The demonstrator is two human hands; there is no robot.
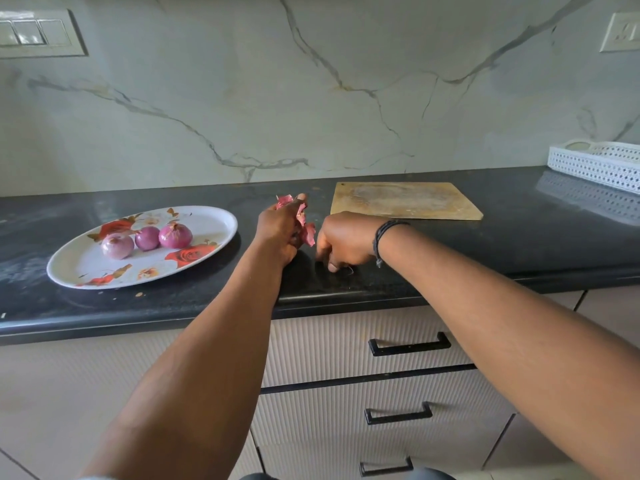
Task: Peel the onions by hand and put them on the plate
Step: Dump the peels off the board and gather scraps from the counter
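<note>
Three onions (147,238) sit in a row on the plate (207,216), peeled and glossy: the left one pale pink, the middle one deep purple, the right one pink with a tuft at its top. The middle and right onions touch; the left one sits just beside them. The plate is an oval white one with red roses, lying on the left part of the dark surface (519,237).

Right of the plate, the left hand (280,230) is clenched round a bunch of pink skins (304,226); dry flakes stick out above the fingers and hang down on the thumb side. Just beside it, the right hand (343,242) is turned knuckles up, fingers curled down so the tips meet the surface near its front edge. Whether those fingers pinch anything cannot be told; a thin scrap (349,270) lies right at the tips. A dark cord band (382,235) circles the right wrist.

Behind the right hand lies a tan cutting board (405,200), flat, apart from both hands. Far right, against the marble wall, stands a white perforated tray (595,161). Below the surface run ribbed drawers (329,341) with black handles.
</note>
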